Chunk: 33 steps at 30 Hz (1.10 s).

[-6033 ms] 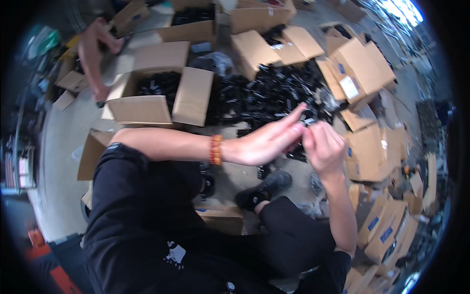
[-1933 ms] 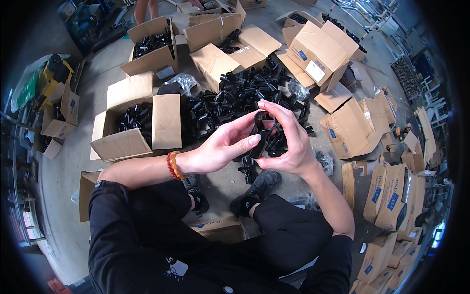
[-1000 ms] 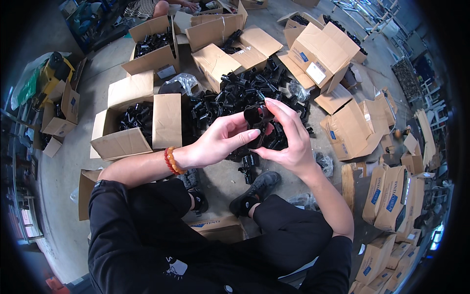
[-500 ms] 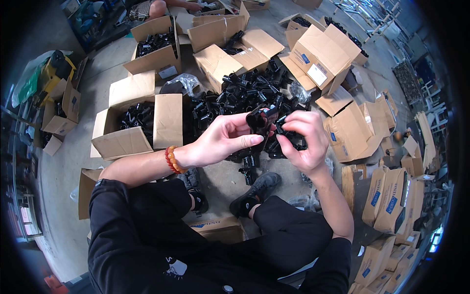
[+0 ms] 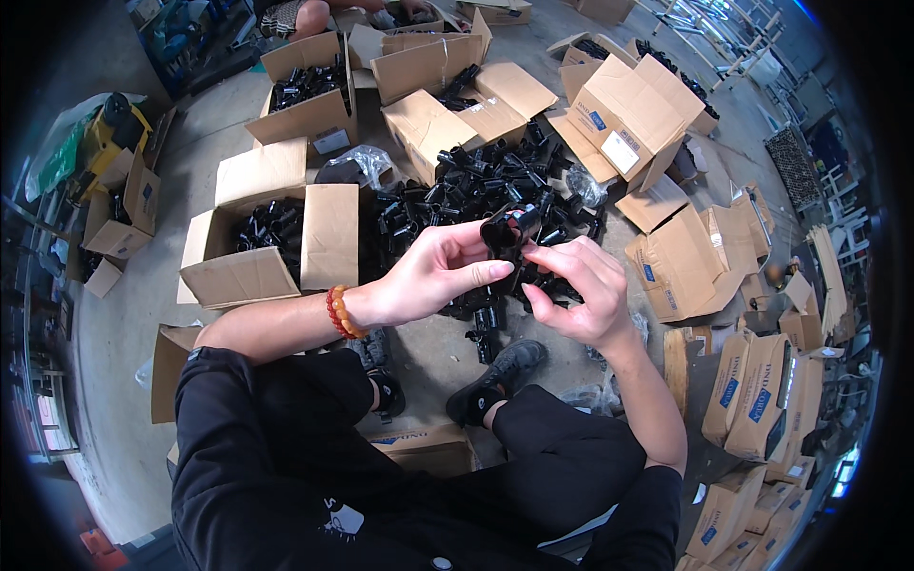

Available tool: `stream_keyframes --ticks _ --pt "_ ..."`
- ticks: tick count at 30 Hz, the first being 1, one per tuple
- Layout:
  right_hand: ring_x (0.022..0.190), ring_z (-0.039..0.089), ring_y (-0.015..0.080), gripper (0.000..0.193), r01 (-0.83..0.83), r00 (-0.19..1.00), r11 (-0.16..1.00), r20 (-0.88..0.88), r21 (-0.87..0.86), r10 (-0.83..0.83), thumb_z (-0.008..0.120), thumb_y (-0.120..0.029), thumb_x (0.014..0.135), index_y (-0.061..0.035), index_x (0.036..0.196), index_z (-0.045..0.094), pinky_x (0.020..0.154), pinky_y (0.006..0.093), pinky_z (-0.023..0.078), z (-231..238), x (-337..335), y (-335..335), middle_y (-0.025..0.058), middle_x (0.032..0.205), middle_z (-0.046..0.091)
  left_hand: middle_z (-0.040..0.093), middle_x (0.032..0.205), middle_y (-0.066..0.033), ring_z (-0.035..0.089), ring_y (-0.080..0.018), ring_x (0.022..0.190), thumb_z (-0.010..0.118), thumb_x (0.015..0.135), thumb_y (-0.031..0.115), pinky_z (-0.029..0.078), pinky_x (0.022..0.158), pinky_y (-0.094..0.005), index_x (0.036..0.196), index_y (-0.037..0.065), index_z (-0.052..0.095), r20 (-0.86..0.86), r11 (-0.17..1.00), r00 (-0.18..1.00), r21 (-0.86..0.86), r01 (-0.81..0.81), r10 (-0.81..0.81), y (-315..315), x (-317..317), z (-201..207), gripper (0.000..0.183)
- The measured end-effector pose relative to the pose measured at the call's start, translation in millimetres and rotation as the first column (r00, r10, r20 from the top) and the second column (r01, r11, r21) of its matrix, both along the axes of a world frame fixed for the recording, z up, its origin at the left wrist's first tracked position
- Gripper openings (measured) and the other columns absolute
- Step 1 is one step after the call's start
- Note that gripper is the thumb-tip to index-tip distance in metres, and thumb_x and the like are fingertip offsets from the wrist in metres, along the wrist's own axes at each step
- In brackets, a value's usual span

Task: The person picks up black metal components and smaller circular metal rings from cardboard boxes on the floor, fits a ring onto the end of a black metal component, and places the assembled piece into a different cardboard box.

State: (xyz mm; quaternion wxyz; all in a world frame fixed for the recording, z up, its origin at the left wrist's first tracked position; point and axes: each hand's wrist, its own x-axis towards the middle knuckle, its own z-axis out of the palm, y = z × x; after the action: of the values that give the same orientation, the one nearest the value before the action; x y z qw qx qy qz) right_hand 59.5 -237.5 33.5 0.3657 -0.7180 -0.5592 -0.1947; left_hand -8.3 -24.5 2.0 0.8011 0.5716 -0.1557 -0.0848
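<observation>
Between the thumb and fingers of my left hand [image 5: 428,273] is a black tubular part [image 5: 499,234] with a round open end facing up. My right hand [image 5: 592,287] is bent around the right side of this part. Its index fingertip touches the part, and the thumb tip sits lower, close to it. Any small piece between those fingertips is too dark to make out. Beneath both hands a large heap of similar black parts [image 5: 476,186] lies on the floor. A few of them [image 5: 484,335] reach toward my shoes.
Left of the heap stands an open carton [image 5: 328,238] of black parts; more open cartons [image 5: 428,128] [image 5: 309,119] stand beyond. An empty-looking carton [image 5: 633,114] and flattened cardboard [image 5: 681,262] lie right. Folded cartons [image 5: 752,395] are stacked at far right. Another person's hand [image 5: 415,8] shows at the top.
My right hand has moved slightly left and down, bringing its index fingertip onto the part. My left hand keeps its hold in nearly the same place.
</observation>
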Motion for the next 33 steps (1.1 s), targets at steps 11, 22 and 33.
stream_keyframes --ticks 11,22,33 --pt "0.066 0.062 0.0262 0.023 0.043 0.997 0.999 0.068 0.018 -0.044 0.074 -0.003 0.074 -0.0017 0.092 0.060 0.057 0.0346 0.051 -4 0 6 0.0097 0.080 0.063 0.058 0.129 -0.0062 0.053 -0.0088 0.115 0.058 0.095 0.006 0.044 0.100 -0.0267 0.142 0.001 0.040 0.033 0.998 0.998 0.003 0.060 -0.060 -3 -2 7 0.051" --pt "0.068 0.059 0.0259 0.030 0.088 0.956 0.996 0.283 -0.006 -0.082 0.070 -0.008 0.078 -0.0044 0.103 0.054 0.057 0.0364 0.051 -9 4 11 0.0095 0.087 0.058 0.059 0.126 -0.0039 0.053 -0.0068 0.113 0.059 0.096 0.009 0.045 0.098 -0.0265 0.139 0.001 0.045 0.042 1.000 0.999 -0.015 0.014 -0.013 -1 -1 1 0.046" --pt "0.070 0.058 0.0292 0.026 0.128 0.946 0.991 0.295 0.030 -0.131 0.066 -0.011 0.081 -0.0046 0.102 0.051 0.060 0.0386 0.051 -21 7 15 0.0116 0.088 0.054 0.061 0.121 -0.0024 0.054 -0.0053 0.108 0.058 0.096 0.011 0.046 0.095 -0.0248 0.137 0.001 0.047 0.010 0.999 1.000 -0.033 0.029 -0.028 -1 -1 -1 0.043"
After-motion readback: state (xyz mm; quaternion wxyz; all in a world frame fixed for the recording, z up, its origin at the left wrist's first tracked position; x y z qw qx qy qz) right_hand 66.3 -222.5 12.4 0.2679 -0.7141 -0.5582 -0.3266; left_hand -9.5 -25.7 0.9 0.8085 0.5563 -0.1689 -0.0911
